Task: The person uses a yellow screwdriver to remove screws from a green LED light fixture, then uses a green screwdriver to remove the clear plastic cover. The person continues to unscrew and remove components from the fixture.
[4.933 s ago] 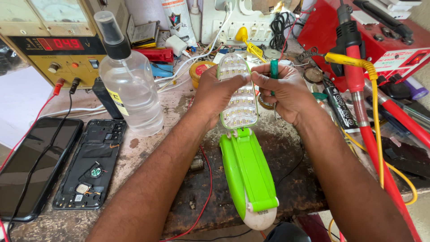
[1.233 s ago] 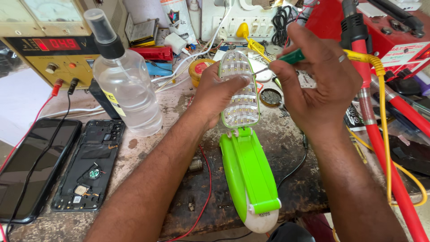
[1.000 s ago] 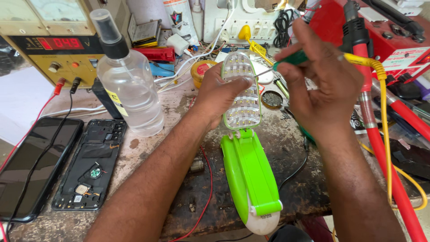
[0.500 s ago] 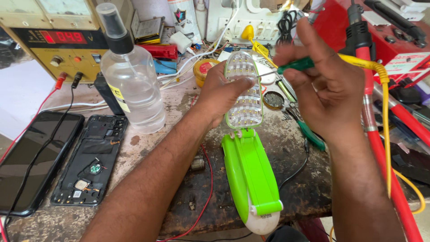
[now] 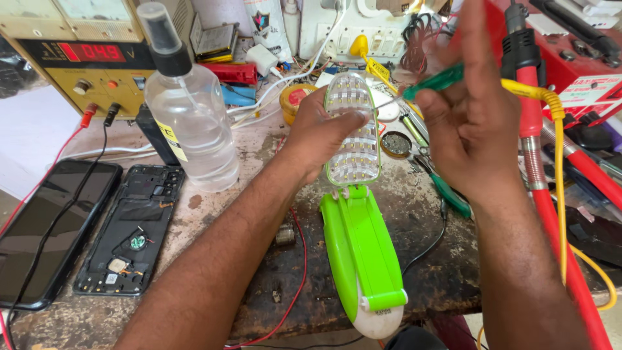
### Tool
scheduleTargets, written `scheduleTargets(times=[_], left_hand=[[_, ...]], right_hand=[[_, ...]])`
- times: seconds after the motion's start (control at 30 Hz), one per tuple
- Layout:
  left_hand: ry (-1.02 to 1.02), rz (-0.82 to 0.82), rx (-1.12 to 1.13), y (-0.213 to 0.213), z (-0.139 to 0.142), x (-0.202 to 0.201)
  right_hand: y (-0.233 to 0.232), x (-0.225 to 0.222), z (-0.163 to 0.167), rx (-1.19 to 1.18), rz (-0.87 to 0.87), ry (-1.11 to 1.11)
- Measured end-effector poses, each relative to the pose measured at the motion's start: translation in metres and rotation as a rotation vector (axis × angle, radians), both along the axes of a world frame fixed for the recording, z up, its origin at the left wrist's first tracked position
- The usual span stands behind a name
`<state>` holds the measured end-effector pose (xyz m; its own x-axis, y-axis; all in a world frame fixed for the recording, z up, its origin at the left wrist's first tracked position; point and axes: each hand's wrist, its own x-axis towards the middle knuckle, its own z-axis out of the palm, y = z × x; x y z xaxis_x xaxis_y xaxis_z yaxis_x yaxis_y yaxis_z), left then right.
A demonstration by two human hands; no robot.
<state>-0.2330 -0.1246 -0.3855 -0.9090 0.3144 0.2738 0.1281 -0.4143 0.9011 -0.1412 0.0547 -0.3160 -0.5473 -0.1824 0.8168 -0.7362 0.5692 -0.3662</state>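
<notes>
Item: green folding lamp [image 5: 363,259] on the workbench [image 5: 259,149], held in my left hand [image 5: 317,133], with a green-handled screwdriver [image 5: 435,82] in my right hand [image 5: 476,123].

My left hand closes around the lamp's clear LED head [image 5: 353,139], thumb across its front, tilting the head up from the green base, which lies flat on the stained bench and points toward me. My right hand is closed on the screwdriver, gripping its handle between thumb and fingers; the thin metal shaft points left and reaches the top of the LED head. Left of the lamp: a clear spray bottle [image 5: 188,116], standing upright; an opened phone body [image 5: 129,236]; a dark phone screen [image 5: 45,227]. Behind them, a yellow power supply [image 5: 71,58]. Right of my hand: a red and yellow cable [image 5: 551,181].
</notes>
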Motion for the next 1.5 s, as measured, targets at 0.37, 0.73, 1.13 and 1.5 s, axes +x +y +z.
scheduleTargets(times=[0.37,0.73,1.13,1.5], left_hand=[[0.005,-0.003,0.0,-0.001,-0.003,-0.004],[0.041,-0.001,-0.004,-0.002,-0.003,-0.003],[0.051,-0.028,0.013,-0.002,-0.007,-0.007],[0.014,-0.008,-0.027,-0.008,-0.009,-0.008]], right_hand=[[0.0,-0.007,-0.002,0.181,-0.065,0.231],[0.006,-0.011,-0.009,0.07,0.086,0.096],[-0.01,-0.007,-0.015,0.119,-0.014,0.268],[0.043,-0.05,-0.024,0.036,-0.059,-0.413]])
